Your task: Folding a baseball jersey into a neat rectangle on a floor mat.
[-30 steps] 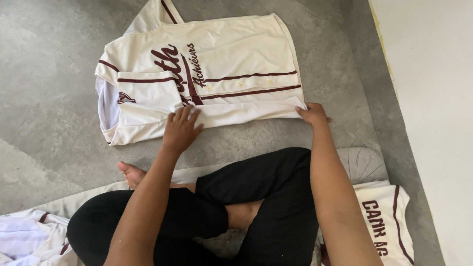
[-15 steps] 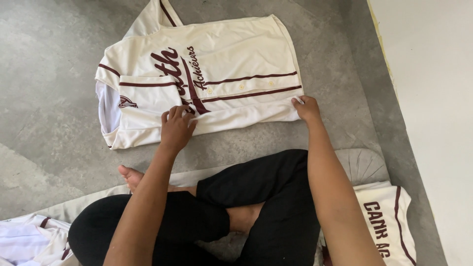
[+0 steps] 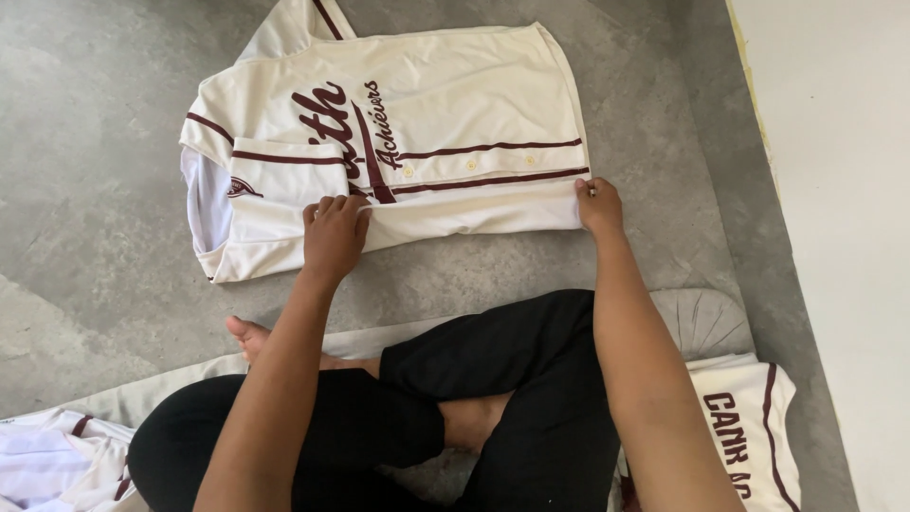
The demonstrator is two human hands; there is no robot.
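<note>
1. The cream jersey with maroon stripes lies flat on the grey floor, just beyond the person's crossed legs.
2. The left hand pinches the jersey's near edge, fingers curled over the cloth.
3. The right hand grips the jersey's near right corner.
4. Another folded jersey lies beside the right knee.

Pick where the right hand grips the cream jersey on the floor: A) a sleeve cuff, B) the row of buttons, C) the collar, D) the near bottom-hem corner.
D: the right hand pinches the jersey at its near corner on the hem end, while the left hand holds the near edge farther along.
</note>
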